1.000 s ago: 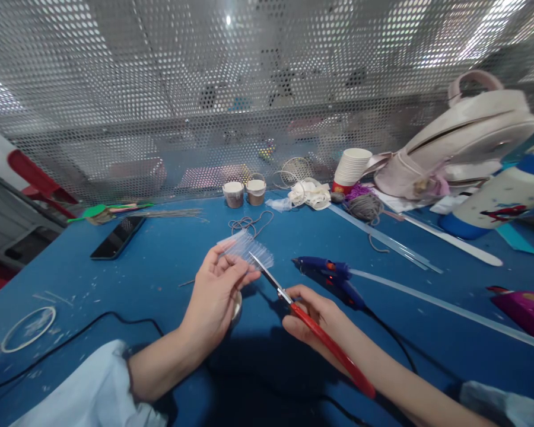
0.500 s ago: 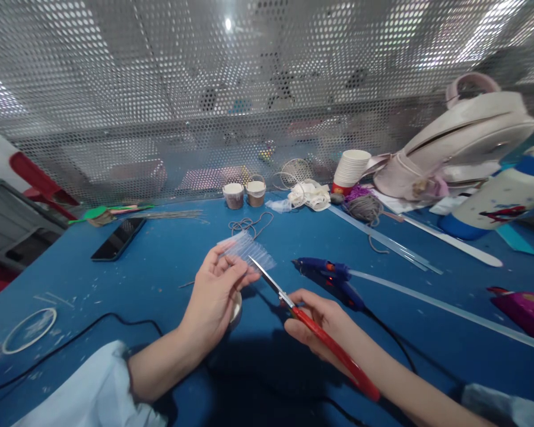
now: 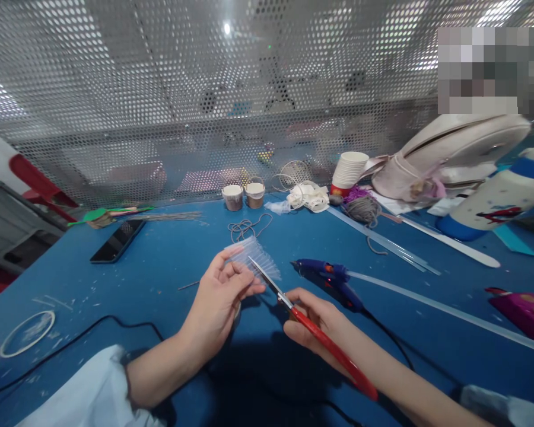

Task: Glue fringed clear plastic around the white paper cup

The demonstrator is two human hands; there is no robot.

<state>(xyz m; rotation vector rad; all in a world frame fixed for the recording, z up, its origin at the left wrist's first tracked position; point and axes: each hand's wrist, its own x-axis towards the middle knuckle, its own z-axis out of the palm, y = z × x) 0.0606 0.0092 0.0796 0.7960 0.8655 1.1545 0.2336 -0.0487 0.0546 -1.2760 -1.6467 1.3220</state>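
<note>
Your left hand (image 3: pixel 220 299) pinches a clear plastic piece (image 3: pixel 262 258), lined with fine parallel strips, between thumb and fingers, up over the middle of the blue bench (image 3: pixel 137 290). Your right hand (image 3: pixel 315 314) grips red-handled scissors (image 3: pixel 315 330), fingers curled round them near the pivot, the handles running back along your wrist. The blade tips lie across the plastic in this view; you can't tell whether they touch it. Just beyond your right hand lies a blue hot glue gun (image 3: pixel 323 268), with a long glue stick (image 3: pixel 427 299) behind it.
</note>
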